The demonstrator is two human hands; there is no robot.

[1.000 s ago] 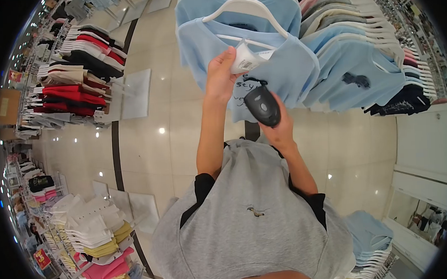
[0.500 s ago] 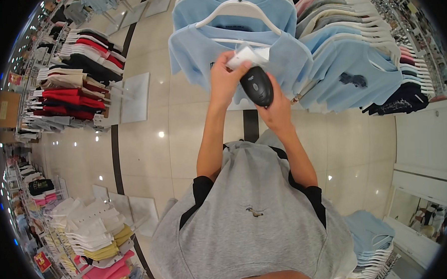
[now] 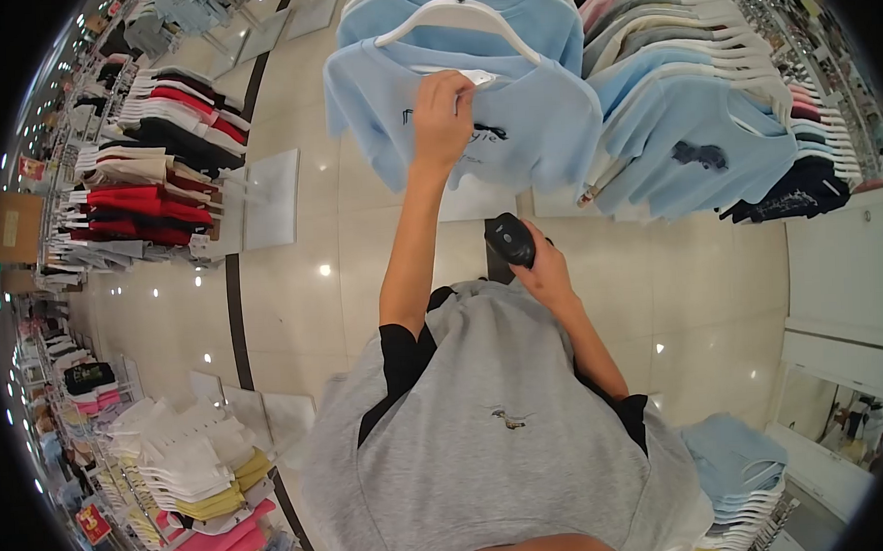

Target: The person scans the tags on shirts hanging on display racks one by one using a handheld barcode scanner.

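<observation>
My left hand [image 3: 442,126] is at the neckline of a light blue sweatshirt [image 3: 543,109] with dark lettering on its front. Its fingers are closed on a white tag [image 3: 478,77], partly hidden behind them at the collar. The sweatshirt hangs from a white hanger [image 3: 465,14] at the front of a rack. Lower down and to the right, my right hand [image 3: 548,271] is wrapped round a black handheld barcode scanner [image 3: 510,240], held in front of my body and apart from the garment.
More light blue tops [image 3: 717,150] hang to the right on white hangers. Racks of red and dark clothes [image 3: 148,205] stand on the left, with white and yellow garments [image 3: 189,464] below. A white cabinet [image 3: 840,268] is at the right, over a tiled floor [image 3: 305,311].
My right hand has drawn the barcode scanner down, away from the tag. My left hand has brought the tag to the sweatshirt's neckline, where it was held out in front before.
</observation>
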